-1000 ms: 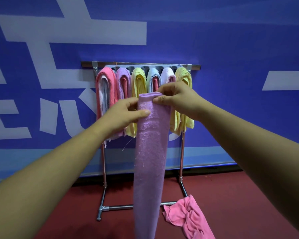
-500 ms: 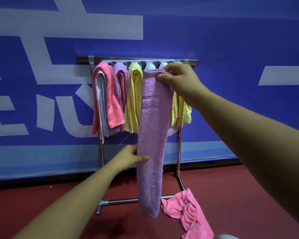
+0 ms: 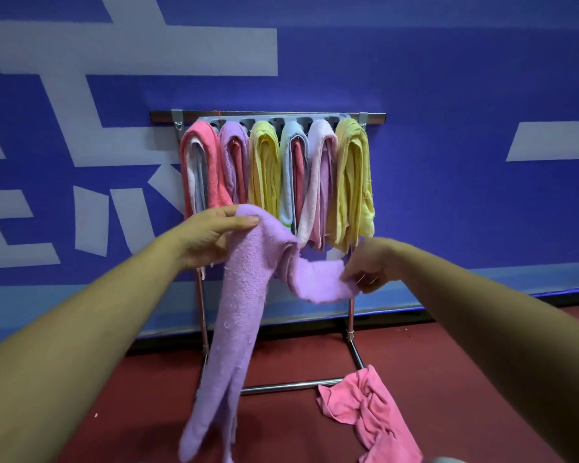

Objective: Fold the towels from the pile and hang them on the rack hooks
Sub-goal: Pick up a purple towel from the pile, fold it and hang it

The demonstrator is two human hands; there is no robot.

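Note:
A long lilac towel (image 3: 241, 315) hangs in front of the rack, folded into a narrow strip. My left hand (image 3: 208, 238) holds it at its highest point, thumb over the fold. My right hand (image 3: 365, 269) pinches the towel's short end lower and to the right, so the cloth sags between both hands. The long end dangles to the floor. Behind, the metal rack (image 3: 268, 116) carries several folded towels on its hooks: pink, lilac, yellow, blue, pale pink and yellow.
A crumpled pink towel (image 3: 368, 412) lies on the red floor by the rack's right foot. The rack's base bar (image 3: 281, 386) crosses low between two uprights. A blue wall with white shapes stands close behind.
My right hand dropped from the rack top with the towel's end. My left hand rose from the towel's lower part to hold its upper fold. The towel now bends in two.

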